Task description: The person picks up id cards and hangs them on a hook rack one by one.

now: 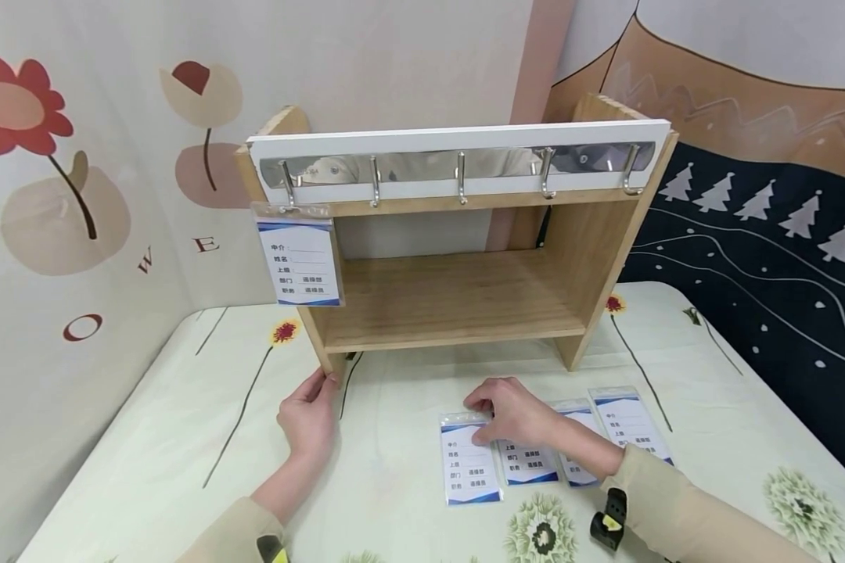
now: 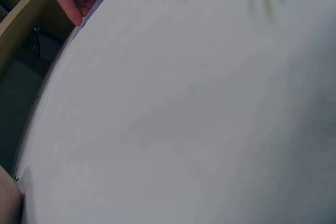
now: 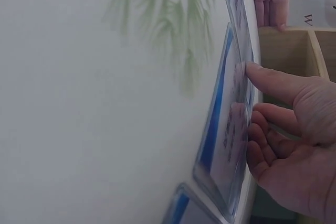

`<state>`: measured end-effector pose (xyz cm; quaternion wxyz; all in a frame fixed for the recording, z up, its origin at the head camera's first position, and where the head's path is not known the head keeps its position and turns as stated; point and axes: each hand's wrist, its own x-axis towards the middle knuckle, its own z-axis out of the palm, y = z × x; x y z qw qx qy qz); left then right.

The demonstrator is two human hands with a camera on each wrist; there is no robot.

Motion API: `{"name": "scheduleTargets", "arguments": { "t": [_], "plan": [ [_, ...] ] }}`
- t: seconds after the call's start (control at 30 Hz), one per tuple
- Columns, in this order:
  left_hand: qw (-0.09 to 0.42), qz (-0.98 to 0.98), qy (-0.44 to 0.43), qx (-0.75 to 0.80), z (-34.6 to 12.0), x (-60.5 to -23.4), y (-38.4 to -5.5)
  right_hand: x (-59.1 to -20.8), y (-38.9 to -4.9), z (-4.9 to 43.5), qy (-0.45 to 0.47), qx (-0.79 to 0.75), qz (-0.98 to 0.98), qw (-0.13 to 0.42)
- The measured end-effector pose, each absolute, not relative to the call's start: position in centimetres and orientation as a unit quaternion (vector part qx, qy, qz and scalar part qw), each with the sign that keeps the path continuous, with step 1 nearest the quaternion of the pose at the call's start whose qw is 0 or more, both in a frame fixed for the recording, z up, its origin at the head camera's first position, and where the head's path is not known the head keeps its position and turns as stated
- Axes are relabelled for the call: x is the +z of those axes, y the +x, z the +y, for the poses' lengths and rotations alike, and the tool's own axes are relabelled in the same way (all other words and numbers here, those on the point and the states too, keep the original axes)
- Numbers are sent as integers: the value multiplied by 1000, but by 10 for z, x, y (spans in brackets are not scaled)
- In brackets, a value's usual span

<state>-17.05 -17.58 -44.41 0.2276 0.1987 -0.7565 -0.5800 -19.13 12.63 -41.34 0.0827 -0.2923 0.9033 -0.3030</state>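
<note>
My left hand point(image 1: 308, 418) holds the foot of the left leg of a wooden shelf point(image 1: 451, 301), its thumb and forefinger at the wood. My right hand point(image 1: 517, 410) is over a row of name badges in clear plastic sleeves lying on the cloth. Its thumb touches the leftmost badge point(image 1: 470, 473), while the other fingers bend loosely near the tops of the badges. Partly covered by this hand is the second badge point(image 1: 530, 467). In the right wrist view the thumb point(image 3: 278, 83) rests against a badge edge. Another badge point(image 1: 301, 266) hangs from the shelf's leftmost hook.
A white rail with several metal hooks point(image 1: 461, 176) runs along the shelf's upper front. Two more badges lie to the right, the farthest badge point(image 1: 623, 422) tilted. A flower-print cloth point(image 1: 148, 469) covers the table, with printed curtains behind.
</note>
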Motion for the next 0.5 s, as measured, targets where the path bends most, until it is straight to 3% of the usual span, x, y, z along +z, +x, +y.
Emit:
{"name": "scheduleTargets", "arguments": {
  "t": [0.5],
  "plan": [
    [228, -761, 198, -574, -176, -443, -170, -412, -197, 122, -307, -295, 899, 97]
  ]
}}
